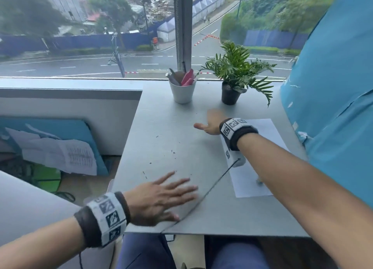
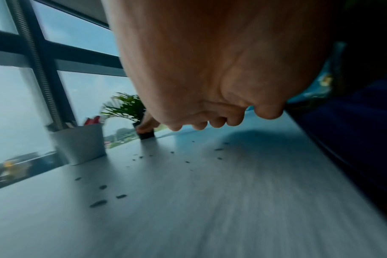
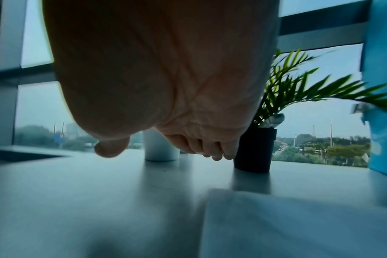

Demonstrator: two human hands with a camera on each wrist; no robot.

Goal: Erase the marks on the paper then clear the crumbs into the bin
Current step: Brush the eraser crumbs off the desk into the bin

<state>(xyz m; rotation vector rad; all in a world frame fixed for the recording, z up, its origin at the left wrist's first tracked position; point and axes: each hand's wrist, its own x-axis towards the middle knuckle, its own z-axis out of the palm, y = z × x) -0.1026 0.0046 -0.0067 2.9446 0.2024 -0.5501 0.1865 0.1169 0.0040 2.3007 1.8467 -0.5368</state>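
Crumbs [image 2: 99, 203] show beside left hand [image 2: 210, 69] only.

An upper-floor office: grey desk [image 1: 201, 214], pen cup [image 1: 182, 91], potted plant [image 1: 235, 74], street-view window [image 1: 86, 30].

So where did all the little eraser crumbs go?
In the head view, the crumbs lie scattered on the grey table, between the left hand and the white cup.
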